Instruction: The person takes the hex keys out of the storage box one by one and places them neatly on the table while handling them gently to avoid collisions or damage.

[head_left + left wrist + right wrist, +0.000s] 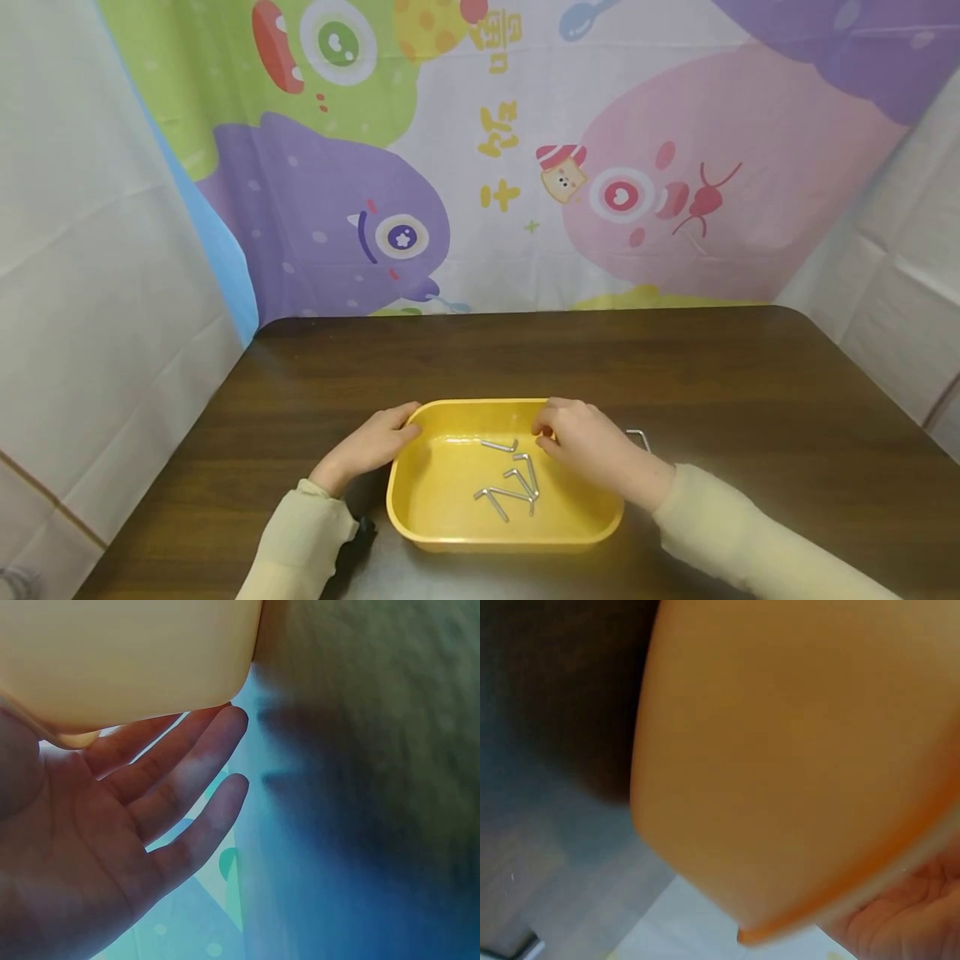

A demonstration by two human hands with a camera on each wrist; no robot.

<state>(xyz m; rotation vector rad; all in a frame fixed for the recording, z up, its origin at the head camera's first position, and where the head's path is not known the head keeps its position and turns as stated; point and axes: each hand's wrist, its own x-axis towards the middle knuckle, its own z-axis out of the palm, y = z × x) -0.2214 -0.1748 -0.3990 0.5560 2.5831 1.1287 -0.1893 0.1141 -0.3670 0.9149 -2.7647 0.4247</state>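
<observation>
Cartoon-print cloth (480, 242) hangs behind a dark wood-grain counter (480, 354), plain white cloth (90, 275) down both sides. Yellow tray (435, 496) sits at the near middle of the counter, long side toward the person. Five L-shaped metal keys (498, 446) inside: four bunched around the centre, overlapping or touching, one a bit farther back on its own. One more key (643, 435) lies on the counter just right of the tray, partly behind the right wrist.

Left hand (367, 446) grips the tray's far left corner: thumb over the rim, other fingers outside under it, slightly bent and spread, per the left wrist view. Right hand (588, 442) reaches over the right wall near the far right corner, fingers curled in over the tray, right of the lone key. Fingertips are half hidden and the right wrist view is mostly tray wall, so can't tell how far apart those fingers are or if they hold anything. Pale sleeves (738, 529) on both arms.
</observation>
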